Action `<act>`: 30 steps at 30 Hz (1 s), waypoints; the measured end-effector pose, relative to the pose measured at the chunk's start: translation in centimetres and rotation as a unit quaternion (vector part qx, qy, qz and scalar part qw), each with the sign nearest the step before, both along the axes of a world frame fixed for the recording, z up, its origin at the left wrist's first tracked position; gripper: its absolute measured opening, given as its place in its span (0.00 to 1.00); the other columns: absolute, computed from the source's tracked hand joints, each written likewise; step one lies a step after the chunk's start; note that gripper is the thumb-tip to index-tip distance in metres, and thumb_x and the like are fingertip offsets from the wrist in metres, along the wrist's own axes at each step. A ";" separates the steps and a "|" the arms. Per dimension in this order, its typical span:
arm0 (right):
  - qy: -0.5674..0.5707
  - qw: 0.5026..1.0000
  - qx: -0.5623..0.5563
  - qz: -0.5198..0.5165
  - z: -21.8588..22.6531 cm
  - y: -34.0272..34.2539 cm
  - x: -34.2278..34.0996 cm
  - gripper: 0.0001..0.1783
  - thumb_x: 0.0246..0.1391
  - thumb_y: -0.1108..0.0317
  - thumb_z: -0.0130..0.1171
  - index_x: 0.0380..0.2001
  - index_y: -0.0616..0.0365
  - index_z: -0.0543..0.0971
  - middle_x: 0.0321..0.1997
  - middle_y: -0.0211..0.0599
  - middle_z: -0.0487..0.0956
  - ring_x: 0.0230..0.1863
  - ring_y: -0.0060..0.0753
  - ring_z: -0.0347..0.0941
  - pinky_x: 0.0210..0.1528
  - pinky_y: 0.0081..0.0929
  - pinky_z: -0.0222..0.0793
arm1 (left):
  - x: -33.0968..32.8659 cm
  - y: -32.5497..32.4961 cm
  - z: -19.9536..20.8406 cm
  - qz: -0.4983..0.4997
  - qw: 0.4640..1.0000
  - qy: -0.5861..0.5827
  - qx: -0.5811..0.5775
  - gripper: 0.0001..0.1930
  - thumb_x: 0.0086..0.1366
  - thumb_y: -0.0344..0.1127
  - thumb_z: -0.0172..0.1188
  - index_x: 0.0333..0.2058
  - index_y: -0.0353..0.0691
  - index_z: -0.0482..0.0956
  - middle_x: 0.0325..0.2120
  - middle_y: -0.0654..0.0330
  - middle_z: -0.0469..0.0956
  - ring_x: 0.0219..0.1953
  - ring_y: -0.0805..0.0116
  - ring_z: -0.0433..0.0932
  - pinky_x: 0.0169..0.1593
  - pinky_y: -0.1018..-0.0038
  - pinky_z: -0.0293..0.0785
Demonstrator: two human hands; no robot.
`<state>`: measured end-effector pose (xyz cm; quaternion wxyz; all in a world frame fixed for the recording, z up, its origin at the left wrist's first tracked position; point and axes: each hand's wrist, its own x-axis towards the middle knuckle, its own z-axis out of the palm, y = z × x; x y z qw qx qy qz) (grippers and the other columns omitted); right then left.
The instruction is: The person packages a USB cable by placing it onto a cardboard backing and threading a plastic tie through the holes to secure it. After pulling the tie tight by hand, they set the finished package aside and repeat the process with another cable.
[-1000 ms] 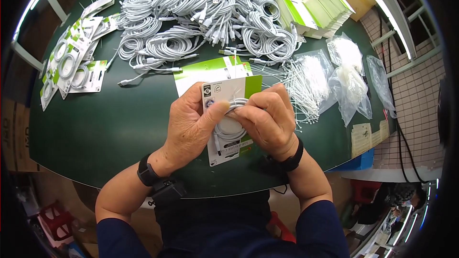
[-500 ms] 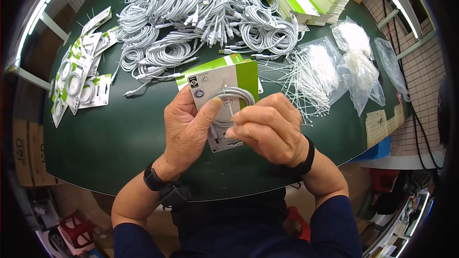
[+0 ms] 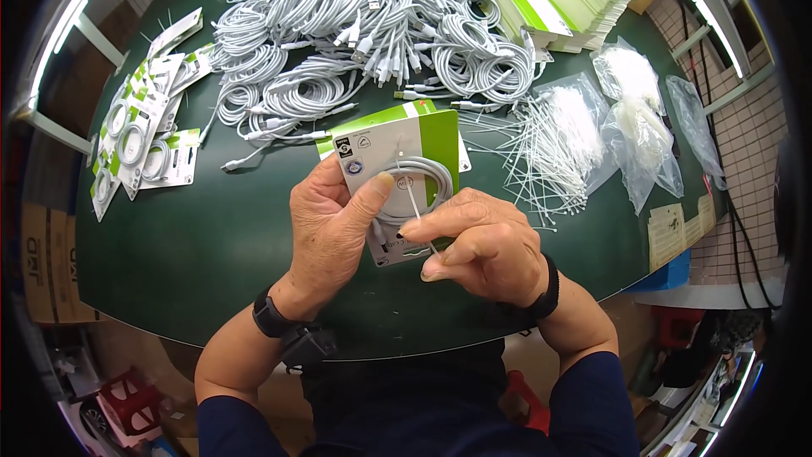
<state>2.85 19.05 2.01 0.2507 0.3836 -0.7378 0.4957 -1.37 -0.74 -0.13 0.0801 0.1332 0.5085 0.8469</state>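
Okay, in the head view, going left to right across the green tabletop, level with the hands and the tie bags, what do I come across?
Carded cables → left hand → held card with coiled cable → right hand → loose white ties → clear bags of white ties → another clear bag.

Around the green table (image 3: 203,262) were: brown cartons (image 3: 46,262) and one red stool (image 3: 127,404), left; one blue box (image 3: 668,272), a tiled wall (image 3: 753,161) and a lit tube lamp (image 3: 699,8), right.
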 end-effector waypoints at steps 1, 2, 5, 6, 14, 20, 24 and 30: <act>0.001 1.000 0.002 0.002 -0.1 0.1 0.0 0.19 0.52 0.71 0.78 0.33 0.52 0.73 0.44 0.44 0.88 0.39 0.42 0.87 0.39 0.34 0.82 | 0.0 0.0 0.0 -0.001 1.000 -0.001 -0.001 0.15 0.73 0.27 0.64 0.56 0.29 0.79 0.48 0.55 0.86 0.46 0.74 0.85 0.52 0.75 0.82; -0.004 1.000 0.000 0.006 -0.2 0.1 0.0 0.19 0.52 0.71 0.78 0.34 0.52 0.72 0.44 0.44 0.88 0.39 0.42 0.87 0.39 0.34 0.82 | 0.0 0.0 0.0 0.000 1.000 0.000 0.001 0.15 0.73 0.27 0.64 0.56 0.29 0.79 0.48 0.55 0.86 0.46 0.74 0.85 0.52 0.75 0.82; -0.014 1.000 -0.003 0.015 -0.3 0.2 0.1 0.19 0.53 0.72 0.78 0.34 0.52 0.72 0.45 0.44 0.88 0.40 0.42 0.87 0.39 0.34 0.83 | 0.0 0.1 -0.1 0.000 1.000 0.006 -0.006 0.15 0.73 0.27 0.64 0.56 0.29 0.79 0.48 0.55 0.86 0.47 0.74 0.85 0.52 0.75 0.82; -0.014 1.000 -0.012 0.016 -0.4 0.1 0.1 0.18 0.52 0.73 0.78 0.35 0.53 0.73 0.45 0.44 0.88 0.40 0.41 0.86 0.39 0.33 0.82 | 0.0 0.1 -0.1 0.002 1.000 0.006 -0.004 0.15 0.73 0.27 0.64 0.56 0.29 0.79 0.48 0.55 0.86 0.47 0.74 0.85 0.52 0.75 0.82; 0.029 0.999 0.042 -0.003 -0.1 0.3 -0.3 0.17 0.49 0.81 0.76 0.42 0.58 0.83 0.47 0.43 0.86 0.38 0.39 0.85 0.39 0.31 0.82 | 0.4 0.5 0.1 -0.015 0.999 0.001 -0.031 0.15 0.74 0.26 0.62 0.56 0.29 0.79 0.48 0.55 0.86 0.46 0.74 0.84 0.53 0.75 0.81; 0.058 0.994 0.087 -0.042 0.1 0.5 -0.6 0.21 0.46 0.85 0.75 0.45 0.60 0.85 0.46 0.44 0.85 0.35 0.36 0.83 0.37 0.29 0.81 | 0.5 0.5 -0.2 -0.035 0.999 -0.011 -0.029 0.15 0.74 0.25 0.61 0.57 0.29 0.77 0.49 0.55 0.85 0.48 0.73 0.83 0.54 0.74 0.81; 0.042 0.995 0.073 -0.060 0.3 0.4 -0.4 0.19 0.49 0.86 0.73 0.45 0.62 0.84 0.41 0.41 0.85 0.34 0.35 0.82 0.37 0.28 0.79 | 0.7 0.8 -0.3 -0.037 0.999 -0.008 -0.034 0.16 0.74 0.24 0.60 0.57 0.28 0.75 0.50 0.54 0.85 0.49 0.73 0.83 0.55 0.73 0.81; -0.036 0.992 -0.074 -0.096 -0.7 0.4 -0.4 0.14 0.54 0.86 0.70 0.43 0.65 0.82 0.39 0.41 0.86 0.34 0.36 0.82 0.39 0.29 0.78 | 1.4 1.5 -0.2 -0.044 0.998 -0.021 -0.039 0.16 0.74 0.25 0.60 0.57 0.28 0.75 0.50 0.54 0.84 0.49 0.72 0.83 0.55 0.73 0.81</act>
